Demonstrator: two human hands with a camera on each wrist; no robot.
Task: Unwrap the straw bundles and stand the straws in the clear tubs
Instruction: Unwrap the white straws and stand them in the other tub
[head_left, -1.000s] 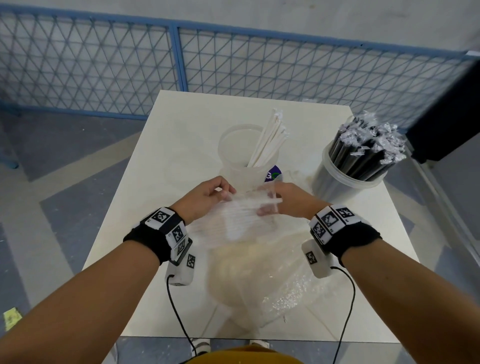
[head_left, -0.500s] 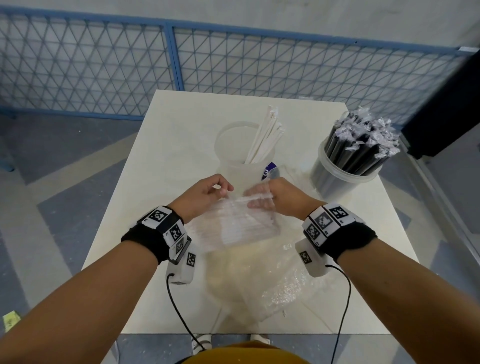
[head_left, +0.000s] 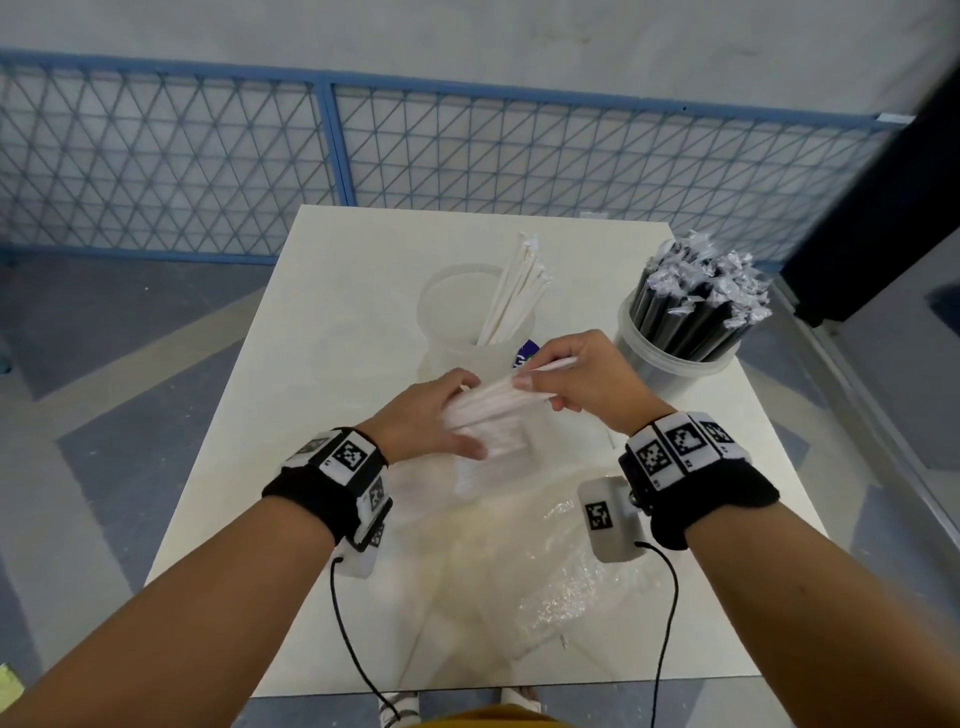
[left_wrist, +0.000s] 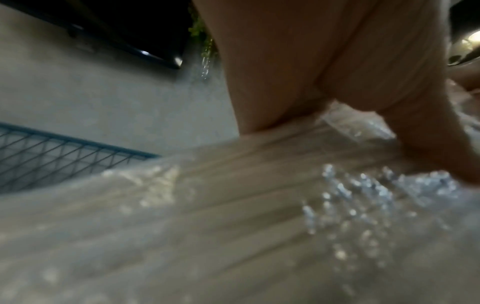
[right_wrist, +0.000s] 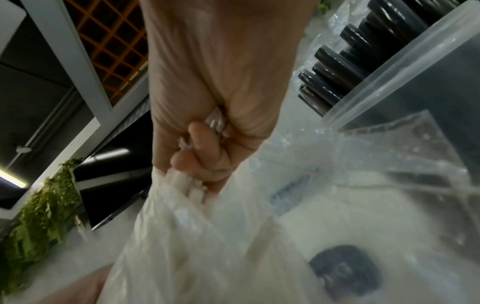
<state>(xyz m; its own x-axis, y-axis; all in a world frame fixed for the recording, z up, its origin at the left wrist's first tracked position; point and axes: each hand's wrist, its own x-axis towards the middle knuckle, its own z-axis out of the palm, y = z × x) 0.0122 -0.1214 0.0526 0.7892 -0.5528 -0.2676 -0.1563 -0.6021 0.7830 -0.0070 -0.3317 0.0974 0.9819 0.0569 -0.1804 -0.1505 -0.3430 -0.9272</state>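
A bare indoor workspace: plain grey wall (head_left: 467, 41), blue wire-mesh fence (head_left: 156, 156), painted concrete floor (head_left: 104, 389), white square table (head_left: 337, 286).

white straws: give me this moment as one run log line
right hand: grips white straws | left hand: holds wrapper end | white tub: partly filled | black tub: full

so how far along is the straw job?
Done: black straws fill the right tub; a few white straws stand in the middle tub.
In hand: right hand grips white straws at the bag mouth; left hand holds the bag.
Left: standing these straws in the middle tub.
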